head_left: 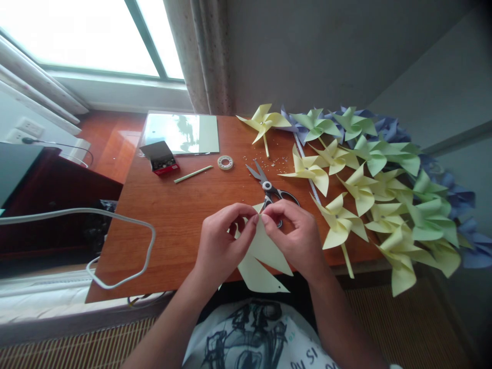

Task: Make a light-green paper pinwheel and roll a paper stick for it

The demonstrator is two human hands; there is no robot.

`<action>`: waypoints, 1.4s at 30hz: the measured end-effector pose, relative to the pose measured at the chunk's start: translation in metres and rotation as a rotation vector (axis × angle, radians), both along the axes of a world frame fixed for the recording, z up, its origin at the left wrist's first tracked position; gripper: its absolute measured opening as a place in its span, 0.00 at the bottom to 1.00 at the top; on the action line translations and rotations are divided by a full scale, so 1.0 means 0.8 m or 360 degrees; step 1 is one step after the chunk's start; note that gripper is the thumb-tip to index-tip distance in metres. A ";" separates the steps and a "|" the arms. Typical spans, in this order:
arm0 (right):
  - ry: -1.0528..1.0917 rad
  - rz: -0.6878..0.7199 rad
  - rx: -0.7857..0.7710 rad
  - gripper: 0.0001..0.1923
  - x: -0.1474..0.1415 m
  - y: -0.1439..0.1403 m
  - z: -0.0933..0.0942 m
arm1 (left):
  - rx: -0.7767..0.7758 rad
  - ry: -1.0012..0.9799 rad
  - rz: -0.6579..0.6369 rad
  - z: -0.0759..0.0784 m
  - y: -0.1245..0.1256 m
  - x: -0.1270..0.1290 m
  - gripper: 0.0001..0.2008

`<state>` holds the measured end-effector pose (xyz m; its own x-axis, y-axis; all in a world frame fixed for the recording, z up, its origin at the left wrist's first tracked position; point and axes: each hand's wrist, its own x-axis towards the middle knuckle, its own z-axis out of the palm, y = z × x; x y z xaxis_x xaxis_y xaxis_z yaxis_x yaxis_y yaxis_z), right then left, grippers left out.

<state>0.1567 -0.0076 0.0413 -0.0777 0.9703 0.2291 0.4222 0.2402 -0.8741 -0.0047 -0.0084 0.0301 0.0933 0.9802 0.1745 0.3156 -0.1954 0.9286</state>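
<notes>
1. my left hand [226, 233] and right hand [298, 233] come together in front of me, each pinching the pale green paper [268, 251] between thumb and fingers, the thumb tips nearly meeting.
2. the relation that counts: the paper lies directly under and between both hands, with neither clearly nearer; its gathered end is at my fingertips, and the loose part spreads from there back toward my body.
3. its long axis, as i judge it, runs from the pinch toward me and a little to the right; two pointed flaps show, the lower one with a small dark hole near its tip.
4. just beyond my right hand the scissors [268, 187] lie on the table [177, 220], blades pointing away and slightly left; beyond my left hand are the tape ring [225, 167], the thin stick [193, 174] and, farther left, the red box [165, 166] with its lid up.
5. right of my right hand, near but apart, sits the closest yellow pinwheel [340, 220].
6. my fingers hide the gathered end, so i can't tell how many layers i have there; my left hand covers part of the sheet, my right hand part of the scissors' handles, and the box's contents are too small to make out.
</notes>
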 end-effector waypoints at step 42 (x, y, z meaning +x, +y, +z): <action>-0.0137 -0.0127 0.0345 0.06 -0.013 -0.009 -0.003 | 0.0102 -0.0073 0.0196 0.001 -0.002 0.009 0.01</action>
<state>0.1466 -0.0145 0.0391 -0.0310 0.9031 0.4283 0.5183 0.3809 -0.7657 0.0023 -0.0096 0.0313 -0.0364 0.9705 0.2385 0.2983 -0.2172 0.9294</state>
